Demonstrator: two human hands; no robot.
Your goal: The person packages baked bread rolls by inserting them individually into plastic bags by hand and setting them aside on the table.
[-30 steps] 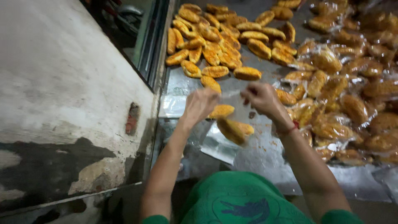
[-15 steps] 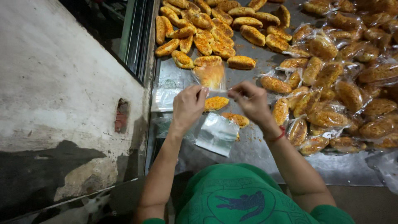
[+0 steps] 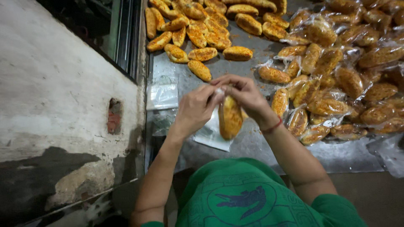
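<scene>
We look down on a metal surface [image 3: 269,147] covered with baked buns. At its far left lies a loose heap of unwrapped buns [image 3: 202,25], golden and speckled, none in any bag. To the right spreads a pile of bagged buns [image 3: 336,80], each sealed in its own clear plastic pouch, lying against and over one another. Near the left edge of the surface rests a stack of empty clear bags [image 3: 163,93], flat, and a further loose clear bag [image 3: 212,135] lies flat just below our hands.

Between our hands hangs one clear bag with a bun [image 3: 230,118] inside it. The bun fills the lower part of the pouch and hangs lengthwise, lifted off the surface. Our left hand [image 3: 195,109] is closed, its fingertips pinching the top of this bag from the left. Our right hand [image 3: 244,94], a red thread bracelet [image 3: 272,126] at its wrist, is closed too, pinching the same top edge from the right, so the two hands meet fingertip to fingertip right above the bun. The bag's mouth is hidden by the fingers, so we cannot tell whether it is sealed. The bagged bun hangs just beneath both hands, near the nearest pouches of the wrapped pile and well apart from the unwrapped heap.

A rough plastered wall [image 3: 54,105] runs along the left of the surface.
</scene>
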